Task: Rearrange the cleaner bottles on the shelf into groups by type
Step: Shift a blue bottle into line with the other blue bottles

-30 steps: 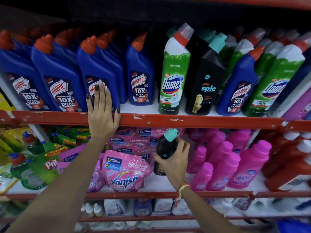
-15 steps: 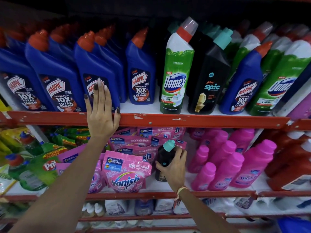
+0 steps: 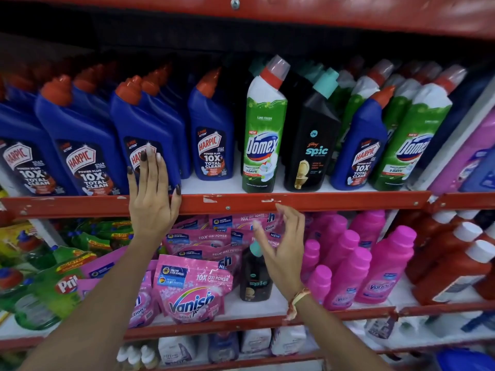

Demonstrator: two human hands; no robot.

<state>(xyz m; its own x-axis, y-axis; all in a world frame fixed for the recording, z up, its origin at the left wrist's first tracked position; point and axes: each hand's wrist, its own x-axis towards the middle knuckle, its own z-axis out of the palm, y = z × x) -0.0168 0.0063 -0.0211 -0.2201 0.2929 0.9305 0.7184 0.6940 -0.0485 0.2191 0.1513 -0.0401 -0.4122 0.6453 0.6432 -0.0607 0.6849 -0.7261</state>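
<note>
Blue Harpic bottles (image 3: 83, 156) fill the left of the upper shelf, with one more Harpic (image 3: 359, 153) further right among green Domex bottles (image 3: 263, 137) and a black Spic bottle (image 3: 312, 145). A small black Spic bottle (image 3: 253, 279) stands on the lower shelf between Vanish pouches (image 3: 192, 287) and pink Vanish bottles (image 3: 348, 277). My left hand (image 3: 152, 199) lies flat against a Harpic bottle and the red shelf rail (image 3: 321, 202). My right hand (image 3: 281, 247) hovers open just above and in front of the small Spic bottle, holding nothing.
Green Pril bottles (image 3: 51, 285) crowd the lower left. Red-brown bottles with white caps (image 3: 455, 266) stand at the lower right. White and clear bottles (image 3: 254, 341) sit on the shelf below. A red shelf (image 3: 321, 12) overhangs the top.
My right hand set the small Spic bottle down on the lower shelf, let go and lifted with fingers spread. My left hand stayed on the Harpic bottle.
</note>
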